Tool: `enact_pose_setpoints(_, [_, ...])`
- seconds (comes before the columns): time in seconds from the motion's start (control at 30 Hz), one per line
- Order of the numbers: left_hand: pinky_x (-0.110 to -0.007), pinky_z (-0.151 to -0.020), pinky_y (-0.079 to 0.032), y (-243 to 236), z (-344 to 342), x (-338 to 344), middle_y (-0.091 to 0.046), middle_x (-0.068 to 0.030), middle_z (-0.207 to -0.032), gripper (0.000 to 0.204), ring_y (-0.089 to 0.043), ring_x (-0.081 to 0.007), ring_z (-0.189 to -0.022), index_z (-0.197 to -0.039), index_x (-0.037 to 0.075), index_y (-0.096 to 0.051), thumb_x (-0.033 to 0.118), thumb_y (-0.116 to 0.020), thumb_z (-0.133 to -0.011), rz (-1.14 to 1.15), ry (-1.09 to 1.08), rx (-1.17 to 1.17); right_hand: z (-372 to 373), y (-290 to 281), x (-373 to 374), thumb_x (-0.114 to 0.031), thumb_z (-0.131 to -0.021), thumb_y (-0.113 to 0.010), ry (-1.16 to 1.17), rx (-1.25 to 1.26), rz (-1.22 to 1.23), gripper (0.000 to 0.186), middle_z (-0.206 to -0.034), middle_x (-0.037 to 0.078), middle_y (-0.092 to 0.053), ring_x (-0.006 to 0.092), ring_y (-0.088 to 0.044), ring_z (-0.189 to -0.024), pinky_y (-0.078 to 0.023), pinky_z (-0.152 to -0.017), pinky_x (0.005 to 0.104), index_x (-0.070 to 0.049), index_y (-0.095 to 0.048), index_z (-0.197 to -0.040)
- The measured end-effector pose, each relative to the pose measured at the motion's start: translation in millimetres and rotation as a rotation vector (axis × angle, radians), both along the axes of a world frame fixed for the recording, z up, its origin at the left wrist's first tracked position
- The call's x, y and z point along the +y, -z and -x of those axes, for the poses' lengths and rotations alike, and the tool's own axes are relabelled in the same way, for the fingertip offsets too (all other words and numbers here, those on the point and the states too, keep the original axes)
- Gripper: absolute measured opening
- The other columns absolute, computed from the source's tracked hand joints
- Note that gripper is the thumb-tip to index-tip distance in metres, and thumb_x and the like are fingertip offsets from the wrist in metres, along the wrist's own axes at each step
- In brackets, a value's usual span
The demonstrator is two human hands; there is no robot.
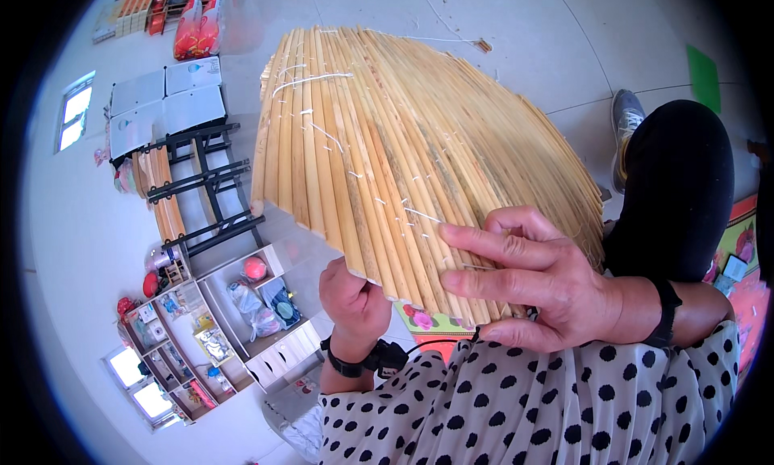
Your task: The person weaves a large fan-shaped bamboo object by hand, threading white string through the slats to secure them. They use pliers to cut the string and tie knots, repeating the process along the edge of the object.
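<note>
A large mat of thin straw-coloured stalks (435,142) fills the middle, tilted up in front of me. Short ends and knots of white string (313,79) stick out along its surface. Beneath its near left edge, my left hand (353,297) is curled closed, its fingers partly hidden by the stalks. My right hand (536,281) grips the near edge, index and middle fingers pressed on top and thumb at the rim. One loose string end (423,216) reaches the tip of that index finger. Whether it is pinched, I cannot tell.
Tiled floor with a green sheet (704,79) lies beyond the mat. My bent leg (681,183) is at the right. Leftward stand a black-framed rack (201,187), white cabinets (165,98) and an open shelf unit (214,336) of household things. A floral mat (439,324) shows below.
</note>
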State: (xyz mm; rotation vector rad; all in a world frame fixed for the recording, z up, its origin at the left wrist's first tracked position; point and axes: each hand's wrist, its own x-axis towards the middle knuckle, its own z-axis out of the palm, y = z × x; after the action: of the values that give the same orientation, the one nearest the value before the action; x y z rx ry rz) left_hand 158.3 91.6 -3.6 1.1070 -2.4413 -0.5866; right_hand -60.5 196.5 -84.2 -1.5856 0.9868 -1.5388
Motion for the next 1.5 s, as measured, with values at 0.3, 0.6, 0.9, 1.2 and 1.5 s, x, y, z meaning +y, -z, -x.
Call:
enact_pose_setpoints(0.3, [-0.034,-0.062,-0.048,-2.9,-2.8,0.9,-0.072,-0.0114,-0.080,0.017,-0.066,-0.0303,-0.067,-0.091,0.005,-0.074,0.000,-0.068,-0.076,0.060,0.009,-0.084,-0.3,0.7,-0.2,-0.041,-0.090,-0.071,-0.001,-0.011,0.004,0.049,-0.147,0.019,-0.054,0.0321,-0.052,-0.100,-0.047,-0.093,0.0411,-0.008,-0.069,-0.126])
enact_pose_setpoints(0.6, [-0.035,-0.080,-0.053,-1.6,-6.0,1.0,-0.073,-0.0120,-0.110,0.039,-0.070,-0.0262,-0.090,-0.117,0.002,-0.069,0.023,-0.075,-0.085,0.044,0.050,-0.114,-0.3,-0.4,1.0,-0.034,-0.089,-0.073,-0.032,-0.010,-0.022,0.049,-0.151,0.013,-0.051,0.0313,-0.054,-0.107,-0.048,-0.099,0.0400,-0.012,-0.067,-0.132])
enact_pose_setpoints(0.9, [-0.035,-0.057,-0.047,-9.5,0.7,3.6,-0.071,-0.0111,-0.083,0.028,-0.064,-0.0295,-0.062,-0.111,0.002,-0.069,0.011,-0.069,-0.084,0.055,0.081,-0.176,-0.6,1.2,1.4,-0.034,-0.087,-0.074,-0.020,-0.009,-0.020,0.053,-0.149,0.014,-0.052,0.0323,-0.055,-0.111,-0.048,-0.100,0.0414,-0.012,-0.065,-0.135])
enact_pose_setpoints(1.2, [-0.032,-0.055,-0.048,-12.0,4.0,7.8,-0.071,-0.0140,-0.082,0.028,-0.067,-0.0285,-0.060,-0.112,-0.001,-0.068,0.007,-0.067,-0.085,0.033,0.026,-0.163,-0.3,-1.3,1.6,-0.039,-0.090,-0.072,-0.020,0.040,0.003,0.052,-0.147,0.021,-0.053,0.0340,-0.057,-0.111,-0.044,-0.102,0.0433,-0.006,-0.067,-0.130])
enact_pose_setpoints(1.5, [-0.030,-0.087,-0.052,-18.0,22.0,22.5,-0.074,-0.0079,-0.107,0.029,-0.069,-0.0155,-0.097,-0.116,-0.003,-0.067,0.004,-0.072,-0.088,-0.189,-0.136,-0.073,-0.2,-4.1,4.8,-0.036,-0.088,-0.074,-0.018,0.028,-0.022,0.052,-0.148,0.021,-0.053,0.0339,-0.057,-0.116,-0.042,-0.105,0.0440,-0.006,-0.066,-0.130])
